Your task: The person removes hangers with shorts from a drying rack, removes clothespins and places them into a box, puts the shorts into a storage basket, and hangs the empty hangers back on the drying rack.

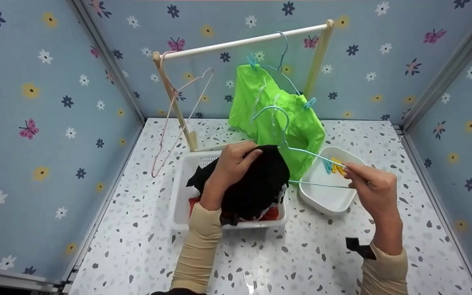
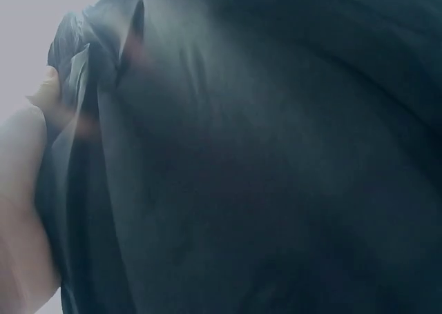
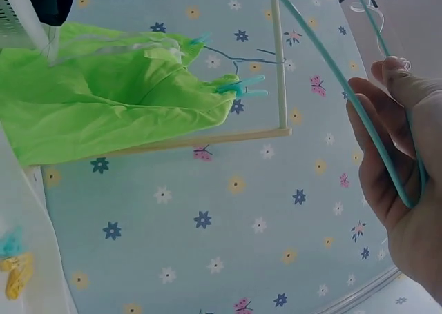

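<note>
- Clock read from the head view, 12 at the far wall.
- Left hand [image 1: 236, 162]: pinches the black cloth [image 1: 256, 184] near its upper edge, thumb on the near side; bulk of cloth hangs toward 4 o'clock, over the white basket [image 1: 177, 184].
- Right hand [image 1: 373, 186]: fingers curled round one end of the pale blue hanger [image 1: 318, 155].
- Key relation: hanger's long axis runs roughly 9–3, hook toward 10 from the right hand. Its 9 o'clock end passes behind the cloth; inside or merely behind, cannot tell.
- Left hand nearer the cloth; right well apart, at 3 o'clock.
</note>
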{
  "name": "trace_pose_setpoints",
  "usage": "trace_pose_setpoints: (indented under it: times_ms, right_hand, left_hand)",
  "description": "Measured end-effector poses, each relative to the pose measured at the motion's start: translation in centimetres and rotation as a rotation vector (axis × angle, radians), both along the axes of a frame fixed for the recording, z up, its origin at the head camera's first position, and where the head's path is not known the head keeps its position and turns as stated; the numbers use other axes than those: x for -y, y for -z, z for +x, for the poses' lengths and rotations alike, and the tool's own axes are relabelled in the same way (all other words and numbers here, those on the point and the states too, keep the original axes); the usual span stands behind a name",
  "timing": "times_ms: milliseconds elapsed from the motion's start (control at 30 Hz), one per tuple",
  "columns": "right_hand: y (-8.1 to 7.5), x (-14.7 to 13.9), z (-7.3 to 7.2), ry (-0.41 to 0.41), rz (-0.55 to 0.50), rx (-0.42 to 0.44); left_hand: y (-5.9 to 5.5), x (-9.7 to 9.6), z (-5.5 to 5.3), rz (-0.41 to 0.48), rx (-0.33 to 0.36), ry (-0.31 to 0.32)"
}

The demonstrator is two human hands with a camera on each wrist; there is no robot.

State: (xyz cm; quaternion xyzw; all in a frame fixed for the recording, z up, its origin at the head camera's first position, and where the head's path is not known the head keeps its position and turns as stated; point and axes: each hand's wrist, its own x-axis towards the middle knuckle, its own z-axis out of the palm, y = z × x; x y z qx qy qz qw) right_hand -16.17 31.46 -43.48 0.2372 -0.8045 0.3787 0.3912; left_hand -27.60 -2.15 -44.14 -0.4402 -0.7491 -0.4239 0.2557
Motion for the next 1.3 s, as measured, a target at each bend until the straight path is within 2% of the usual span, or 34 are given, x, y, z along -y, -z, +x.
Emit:
trace_pose_setpoints:
  times_ms: [133, 300, 500, 767, 1100, 1300]
  right_hand:
    - [0.1, -0.5, 0.2, 0.043, 0.003, 0.014]
    - [0.5, -1.2, 0.4, 0.081, -0.014, 0.062]
    - [0.8, -1.7, 0.6, 0.101, -0.029, 0.097]
    - [1.0, -1.9, 0.7, 0.076, -0.029, 0.105]
    - [1.3, -2.5, 1.3, 0.116, -0.076, 0.114]
    - [1.9, -2.5, 1.7, 0.131, -0.094, 0.122]
  left_hand:
    - [1.4, 0.5, -0.9, 0.050, 0.190, 0.059]
    - [2.8, 1.3, -1.9, 0.089, 0.368, 0.061]
    - [4.3, 2.3, -2.5, 0.081, 0.472, -0.019]
    - [5.8, 3.7, -3.5, 0.069, 0.540, -0.079]
    - [7.6, 6.4, -4.8, 0.030, 0.632, -0.303]
    - [8.5, 7.8, -5.2, -0.034, 0.686, -0.471]
